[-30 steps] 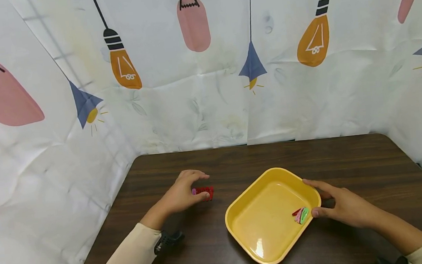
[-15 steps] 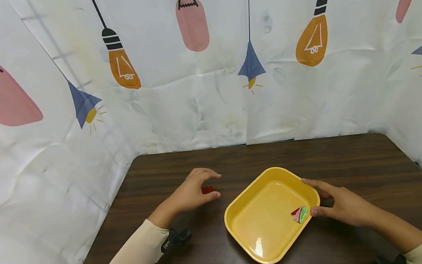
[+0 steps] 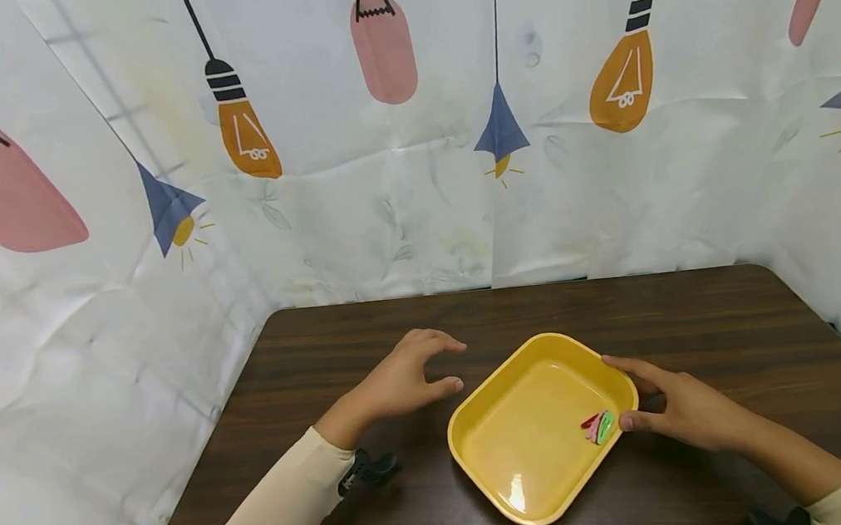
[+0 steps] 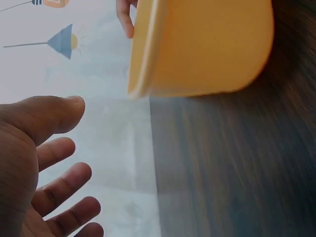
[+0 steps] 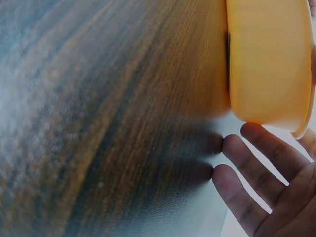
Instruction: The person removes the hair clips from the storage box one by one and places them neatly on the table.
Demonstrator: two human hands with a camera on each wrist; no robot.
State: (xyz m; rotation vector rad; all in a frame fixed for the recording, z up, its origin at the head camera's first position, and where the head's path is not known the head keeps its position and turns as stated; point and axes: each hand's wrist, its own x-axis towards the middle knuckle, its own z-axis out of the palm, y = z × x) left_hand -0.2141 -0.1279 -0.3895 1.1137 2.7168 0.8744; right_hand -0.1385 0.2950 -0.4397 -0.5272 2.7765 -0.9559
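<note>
Held above the table left of the tray, my left hand point(image 3: 401, 381) has its thumb and fingers spread apart and nothing between them. The left wrist view shows that thumb point(image 4: 54, 113) raised, with the yellow tray point(image 4: 212, 49) beyond it. In the head view the yellow tray point(image 3: 520, 420) stands tilted at an angle on the table, and small hair clips point(image 3: 598, 428) in red, pink and green lie inside its right side. My right hand point(image 3: 684, 410) rests against the tray's right corner, thumb and index finger at the rim. Its other fingers point(image 5: 247, 168) extend along the outer wall.
A dark wood-grain table point(image 3: 382, 508) carries everything. A white curtain point(image 3: 401, 214) printed with lamps and bulbs hangs behind it and along the sides. A black band device point(image 3: 367, 471) sits on the left wrist.
My left hand has moved right toward the tray, staying spread. The red clips seen on the table behind it earlier are now out of sight there. The right hand and tray stay put.
</note>
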